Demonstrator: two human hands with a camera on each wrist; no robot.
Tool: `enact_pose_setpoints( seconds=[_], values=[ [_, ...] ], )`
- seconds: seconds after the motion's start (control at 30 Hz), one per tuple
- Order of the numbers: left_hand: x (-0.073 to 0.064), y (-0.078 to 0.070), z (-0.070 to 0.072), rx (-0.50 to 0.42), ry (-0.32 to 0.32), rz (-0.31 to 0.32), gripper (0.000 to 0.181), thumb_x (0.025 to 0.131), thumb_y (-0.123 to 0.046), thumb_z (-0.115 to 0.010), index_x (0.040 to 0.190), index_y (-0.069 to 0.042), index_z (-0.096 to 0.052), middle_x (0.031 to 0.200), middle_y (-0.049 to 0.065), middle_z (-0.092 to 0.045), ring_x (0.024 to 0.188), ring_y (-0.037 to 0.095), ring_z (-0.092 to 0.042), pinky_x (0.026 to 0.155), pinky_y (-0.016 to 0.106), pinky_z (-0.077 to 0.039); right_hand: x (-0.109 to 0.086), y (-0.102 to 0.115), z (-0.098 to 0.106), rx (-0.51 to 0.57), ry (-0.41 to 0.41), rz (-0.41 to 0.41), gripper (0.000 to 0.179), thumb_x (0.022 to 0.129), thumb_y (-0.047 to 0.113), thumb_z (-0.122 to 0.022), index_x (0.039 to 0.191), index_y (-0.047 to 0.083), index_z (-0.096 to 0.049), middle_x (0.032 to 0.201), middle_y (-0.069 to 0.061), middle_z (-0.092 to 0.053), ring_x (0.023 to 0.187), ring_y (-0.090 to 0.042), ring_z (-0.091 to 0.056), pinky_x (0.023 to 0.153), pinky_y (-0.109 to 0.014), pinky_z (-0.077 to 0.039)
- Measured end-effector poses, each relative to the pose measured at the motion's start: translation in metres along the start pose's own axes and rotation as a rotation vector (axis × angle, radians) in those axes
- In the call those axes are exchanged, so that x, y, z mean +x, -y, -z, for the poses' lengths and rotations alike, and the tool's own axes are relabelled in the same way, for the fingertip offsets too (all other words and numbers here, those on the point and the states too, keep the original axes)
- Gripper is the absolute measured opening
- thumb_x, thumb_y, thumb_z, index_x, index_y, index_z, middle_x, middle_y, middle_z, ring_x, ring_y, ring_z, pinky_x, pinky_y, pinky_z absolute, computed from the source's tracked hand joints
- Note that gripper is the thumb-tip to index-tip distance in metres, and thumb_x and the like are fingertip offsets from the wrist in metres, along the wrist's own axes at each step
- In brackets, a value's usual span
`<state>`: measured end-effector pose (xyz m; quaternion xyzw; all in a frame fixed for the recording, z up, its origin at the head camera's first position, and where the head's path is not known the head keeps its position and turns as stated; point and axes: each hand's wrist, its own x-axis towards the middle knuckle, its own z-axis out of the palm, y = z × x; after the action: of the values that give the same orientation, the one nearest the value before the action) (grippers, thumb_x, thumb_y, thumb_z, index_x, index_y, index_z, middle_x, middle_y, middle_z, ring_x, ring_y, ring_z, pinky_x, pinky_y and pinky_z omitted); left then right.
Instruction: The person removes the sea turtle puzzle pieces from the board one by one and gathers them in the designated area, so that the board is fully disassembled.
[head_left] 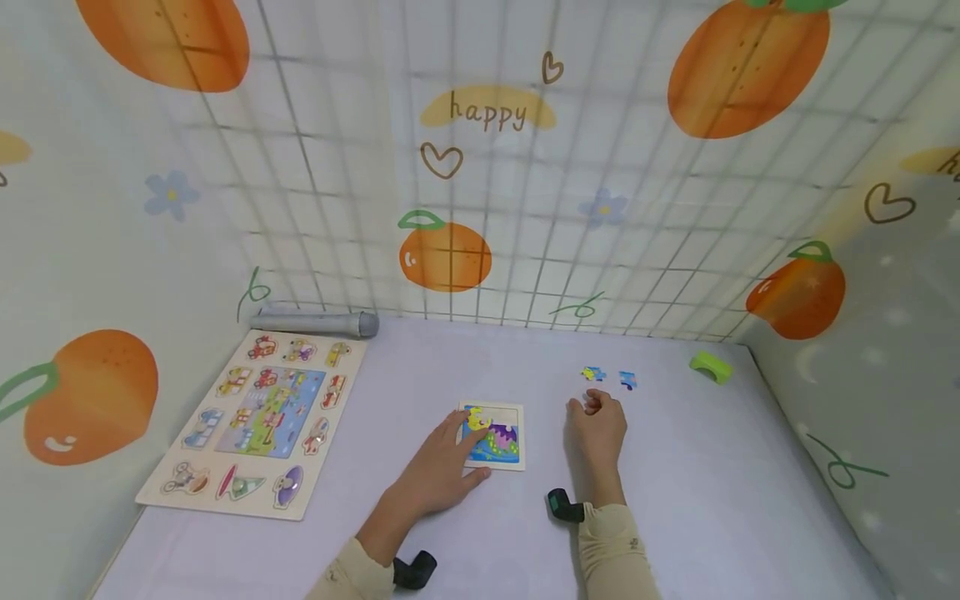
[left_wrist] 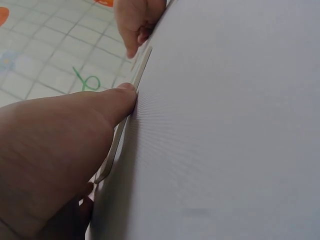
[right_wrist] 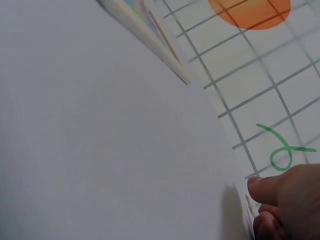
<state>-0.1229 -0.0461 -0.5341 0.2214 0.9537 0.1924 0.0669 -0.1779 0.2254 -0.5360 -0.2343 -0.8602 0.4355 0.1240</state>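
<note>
A small square puzzle board (head_left: 523, 442) with a pale frame lies in the middle of the table. Its picture is blue, yellow and purple, and a bare strip shows at the upper right. My left hand (head_left: 438, 473) rests over its left side, thumb at the near edge and fingers on the picture. To the right, my right hand (head_left: 602, 425) has its fingers loosely bent, and I see nothing in them. Just beyond it lie two loose puzzle pieces, a yellow-and-blue piece (head_left: 593, 374) and a blue piece (head_left: 627, 380).
A large wooden picture puzzle (head_left: 311, 475) with vehicle shapes lies at the left. Behind it, a grey tube (head_left: 315, 323) lies along the back. A green arched block (head_left: 711, 367) stands at the far right. Printed curtains over a wire grid close off the back and sides.
</note>
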Motion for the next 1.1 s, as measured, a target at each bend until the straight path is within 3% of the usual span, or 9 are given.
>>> enact_pose_setpoints(
  seconds=[0.3, 0.4, 0.57, 0.77, 0.9, 1.1],
  values=[
    [-0.009, -0.002, 0.007, 0.036, -0.01, 0.012, 0.064, 0.099, -0.055, -0.058, 0.155, -0.028, -0.044, 0.164, 0.015, -0.033, 0.155, 0.036, -0.029, 0.125, 0.051, -0.03, -0.013, 0.017, -0.008, -0.041, 0.096, 0.011, 0.036, 0.096, 0.025, -0.068, 0.123, 0.001, -0.069, 0.106, -0.017, -0.071, 0.095, -0.028, -0.063, 0.083, -0.036, -0.052],
    [-0.011, 0.0, 0.006, 0.049, -0.011, 0.021, 0.064, 0.099, -0.055, -0.058, 0.156, -0.028, -0.044, 0.166, 0.013, -0.032, 0.156, 0.035, -0.027, 0.126, 0.051, -0.03, -0.02, 0.027, -0.016, -0.04, 0.15, 0.029, 0.035, 0.097, 0.026, -0.068, 0.122, 0.002, -0.07, 0.103, -0.015, -0.073, 0.092, -0.027, -0.064, 0.078, -0.033, -0.055],
    [-0.011, 0.002, 0.006, 0.05, 0.006, 0.006, 0.067, 0.099, -0.057, -0.057, 0.157, -0.027, -0.042, 0.169, 0.008, -0.029, 0.158, 0.031, -0.024, 0.127, 0.051, -0.028, -0.034, 0.043, -0.028, -0.052, 0.22, 0.056, 0.031, 0.097, 0.027, -0.069, 0.12, 0.006, -0.073, 0.099, -0.009, -0.071, 0.089, -0.022, -0.061, 0.072, -0.026, -0.051],
    [-0.014, 0.005, 0.009, 0.037, 0.011, -0.019, 0.069, 0.1, -0.056, -0.056, 0.157, -0.022, -0.04, 0.17, 0.007, -0.027, 0.158, 0.03, -0.023, 0.127, 0.051, -0.028, -0.049, 0.061, -0.038, -0.049, 0.314, 0.097, 0.028, 0.097, 0.028, -0.069, 0.116, 0.007, -0.075, 0.098, -0.008, -0.073, 0.087, -0.021, -0.062, 0.076, -0.031, -0.055],
    [-0.015, 0.008, 0.01, 0.027, 0.018, -0.035, 0.071, 0.099, -0.055, -0.058, 0.157, -0.019, -0.04, 0.17, 0.005, -0.026, 0.158, 0.029, -0.023, 0.127, 0.05, -0.027, -0.057, 0.066, -0.046, -0.069, 0.353, 0.115, 0.024, 0.098, 0.027, -0.069, 0.111, 0.008, -0.077, 0.097, -0.006, -0.074, 0.087, -0.019, -0.062, 0.079, -0.034, -0.056],
    [-0.017, 0.009, 0.01, 0.01, 0.046, -0.026, 0.07, 0.099, -0.055, -0.058, 0.157, -0.019, -0.041, 0.171, 0.006, -0.023, 0.158, 0.029, -0.021, 0.127, 0.051, -0.027, -0.065, 0.07, -0.058, -0.075, 0.408, 0.166, 0.023, 0.099, 0.025, -0.067, 0.109, 0.008, -0.078, 0.091, -0.004, -0.074, 0.078, -0.015, -0.061, 0.069, -0.028, -0.054]
  ],
)
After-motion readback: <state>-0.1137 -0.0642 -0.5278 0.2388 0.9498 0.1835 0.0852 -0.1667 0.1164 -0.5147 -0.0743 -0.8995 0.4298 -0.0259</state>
